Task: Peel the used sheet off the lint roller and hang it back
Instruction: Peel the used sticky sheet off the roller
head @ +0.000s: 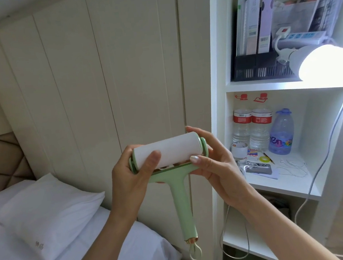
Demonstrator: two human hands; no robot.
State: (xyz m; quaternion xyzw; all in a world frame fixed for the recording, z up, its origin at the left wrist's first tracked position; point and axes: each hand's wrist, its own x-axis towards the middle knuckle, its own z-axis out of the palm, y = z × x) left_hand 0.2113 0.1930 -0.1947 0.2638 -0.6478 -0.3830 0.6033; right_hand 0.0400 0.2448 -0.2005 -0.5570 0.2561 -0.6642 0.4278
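I hold a lint roller [181,195] with a pale green T-shaped frame in front of me, its handle pointing down and a white cord loop [194,252] dangling from the gold-tipped end. The white sticky roll [168,149] lies horizontal at the top. My left hand [129,177] grips the roll's left end, thumb across its front. My right hand [210,157] holds the right end of the frame, thumb at the roll's lower right corner. No loose sheet edge is visible.
A cream panelled wardrobe [97,85] stands behind the roller. A white shelf unit [285,89] on the right holds folders, a lit lamp [325,63], water bottles [252,133] and small items. A bed with a white pillow [47,214] lies at lower left.
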